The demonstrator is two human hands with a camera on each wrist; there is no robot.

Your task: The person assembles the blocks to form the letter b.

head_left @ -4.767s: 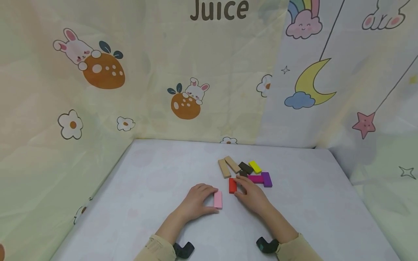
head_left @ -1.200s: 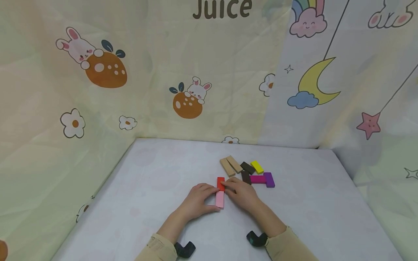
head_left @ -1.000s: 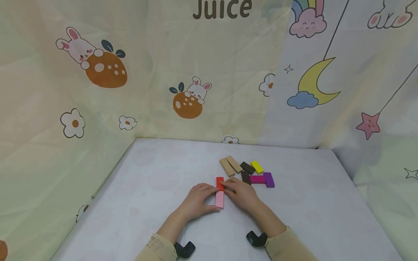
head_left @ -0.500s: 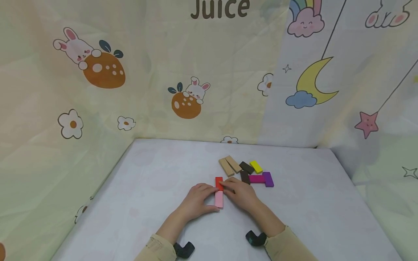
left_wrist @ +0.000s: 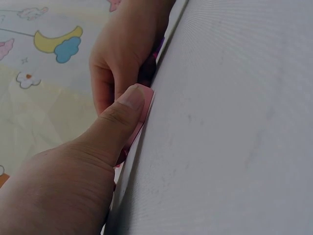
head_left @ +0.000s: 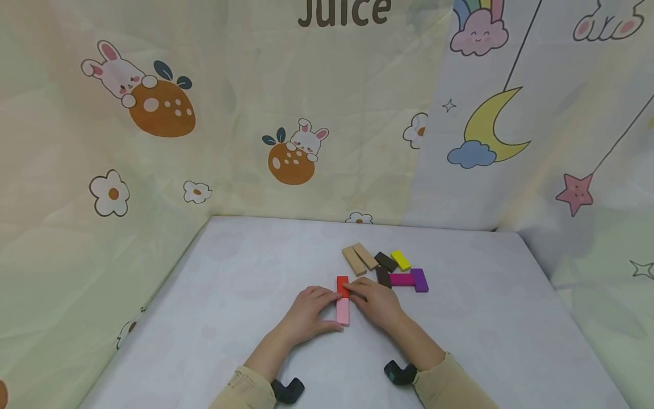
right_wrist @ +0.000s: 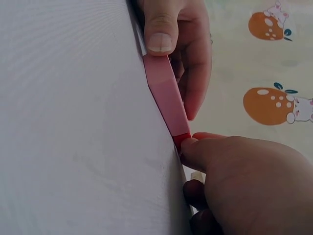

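In the head view a pink wooden block lies flat on the table, its long side pointing away from me. My left hand pinches it lengthwise, thumb at the near end and fingertips by the far end. A red block lies in line with it, end against end. The right hand holds the red block, thumb and fingers at its right side and top. From the right wrist, the pink block meets the red block, which fingers mostly cover.
Beyond my right hand lie two tan blocks, two dark brown blocks, a yellow block, a magenta block and a purple block. The white table meets printed cloth walls.
The right hand has slid the red block leftward until it met the pink block's far end. The left tan block has turned closer to its neighbour. Over the last second both hands stay nearly still.
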